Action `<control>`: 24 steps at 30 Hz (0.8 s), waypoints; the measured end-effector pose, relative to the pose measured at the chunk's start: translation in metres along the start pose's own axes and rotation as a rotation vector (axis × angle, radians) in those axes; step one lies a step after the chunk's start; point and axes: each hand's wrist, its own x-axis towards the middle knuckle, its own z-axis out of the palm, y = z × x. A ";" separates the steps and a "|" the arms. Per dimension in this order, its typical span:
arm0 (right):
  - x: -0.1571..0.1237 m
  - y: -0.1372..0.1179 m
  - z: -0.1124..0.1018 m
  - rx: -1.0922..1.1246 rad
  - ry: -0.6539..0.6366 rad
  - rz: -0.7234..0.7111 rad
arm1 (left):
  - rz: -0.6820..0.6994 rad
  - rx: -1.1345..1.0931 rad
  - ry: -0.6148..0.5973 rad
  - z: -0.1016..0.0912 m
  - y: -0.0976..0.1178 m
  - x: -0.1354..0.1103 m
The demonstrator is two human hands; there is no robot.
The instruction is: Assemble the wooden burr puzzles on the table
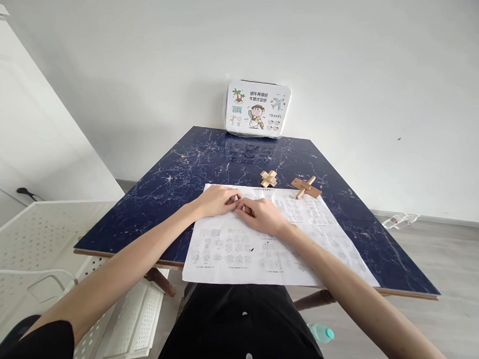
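Observation:
My left hand [219, 200] and my right hand [261, 216] rest on a large printed sheet [219, 271], their fingertips meeting. Both hands have their fingers curled in; whatever may be between them is hidden. Rows of small diagrams cover the paper. Just beyond its far edge stands a small wooden interlocking puzzle [268, 178], made of pale crossed bars. Right of it, near the sheet's far right corner, sits a wooden toy plane [306, 187] with a flat brown crosspiece and a lighter bar across it. Neither hand touches these wooden pieces.
Against the wall, a white cartoon-printed case [257, 110] stands at the back of the dark blue marbled table [159, 197]. White perforated shelving [42, 234] is at the left. On the floor lie a teal-capped bottle [322, 333] and a clear plastic item [399, 221].

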 end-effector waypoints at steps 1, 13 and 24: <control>0.000 0.000 0.000 0.005 -0.002 0.000 | -0.001 -0.002 0.000 0.000 0.000 0.000; -0.001 0.000 -0.001 0.008 0.001 -0.001 | 0.010 -0.002 -0.003 0.000 0.000 0.000; -0.001 -0.002 -0.002 -0.003 0.014 -0.010 | 0.002 0.007 -0.012 0.000 0.000 0.000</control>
